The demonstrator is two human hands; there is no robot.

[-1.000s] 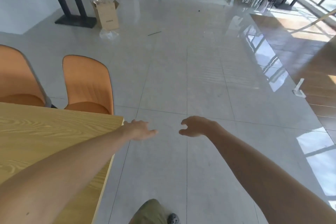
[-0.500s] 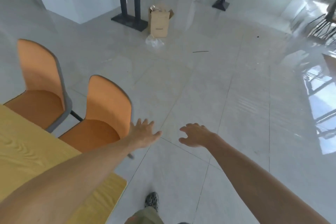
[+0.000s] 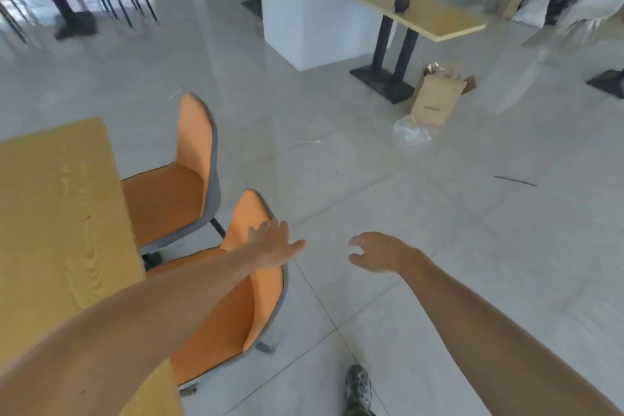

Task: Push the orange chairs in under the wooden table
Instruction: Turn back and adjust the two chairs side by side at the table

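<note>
Two orange chairs with grey edges stand along the right side of the wooden table [image 3: 57, 213], seats facing it. The near chair [image 3: 233, 311] has its seat partly under the table edge; the far chair [image 3: 175, 192] stands beside it. My left hand [image 3: 275, 243] is open, fingers spread, over the top of the near chair's backrest; contact is unclear. My right hand [image 3: 378, 252] hovers open above the floor to the right of that chair, fingers loosely curled, holding nothing.
A white pillar [image 3: 324, 0] stands ahead. A narrow wooden table [image 3: 435, 17] on black legs has a dark cup on it, with a cardboard box [image 3: 437, 100] and a plastic bag [image 3: 410, 130] on the floor beside it. More chairs stand far left. My shoe [image 3: 358, 388] is below.
The view has swung left and closer to the chairs. My left hand has reached the top of the near chair's backrest. My right hand stays out to its right.
</note>
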